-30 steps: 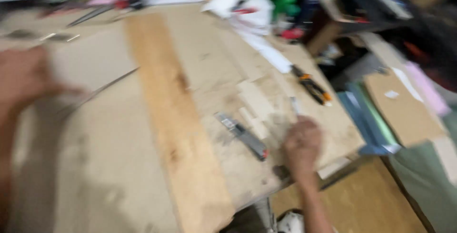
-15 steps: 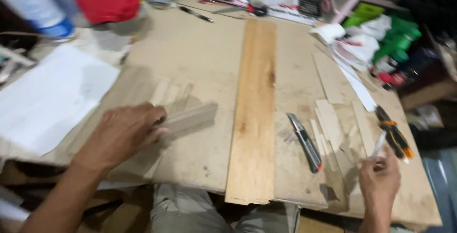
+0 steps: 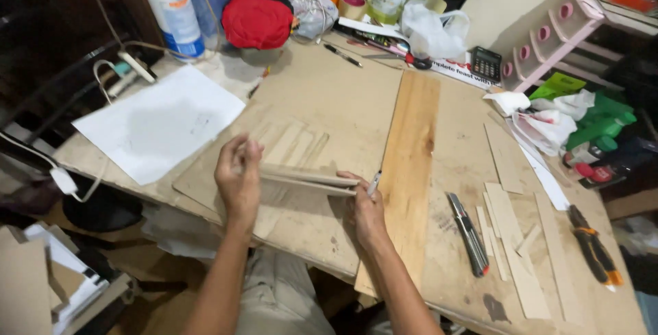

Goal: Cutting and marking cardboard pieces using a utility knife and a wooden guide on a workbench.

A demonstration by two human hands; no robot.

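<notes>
Holding a small stack of thin wooden strips [image 3: 308, 179] between both hands, I have it lifted just above the surface [image 3: 329, 102], lying roughly level from left to right. My left hand [image 3: 238, 177] is closed around the stack's left end, fingers curled over the top and thumb behind. My right hand [image 3: 364, 208] steadies the right end with its fingers while also pinching a pen [image 3: 373, 183] that points up and away from me. Half a second ago only my left hand was on the strips, pressing them flat near the surface's front edge, and my right hand was far off to the right by the loose offcuts, already holding the pen; now it has come across to meet the stack. The long wooden plank [image 3: 411, 164] lies just right of my right hand, running away from me as before. Beyond it, the utility knife [image 3: 469, 232] and the loose strips [image 3: 510, 239] rest where they were, and the white sheet of paper [image 3: 161, 121] sits to my left.
</notes>
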